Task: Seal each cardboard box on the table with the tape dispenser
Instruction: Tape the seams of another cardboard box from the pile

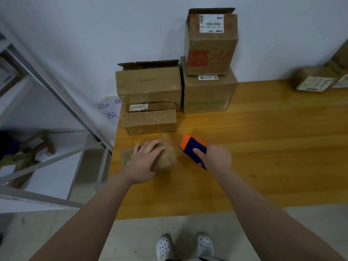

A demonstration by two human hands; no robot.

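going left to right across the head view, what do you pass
metal shelf rack → left hand resting on small cardboard box → tape dispenser gripped by right hand → labelled parcel, further back at the far right

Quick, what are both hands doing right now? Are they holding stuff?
Left hand: open, resting flat on top of the small cardboard box.
Right hand: closed, gripping the tape dispenser.
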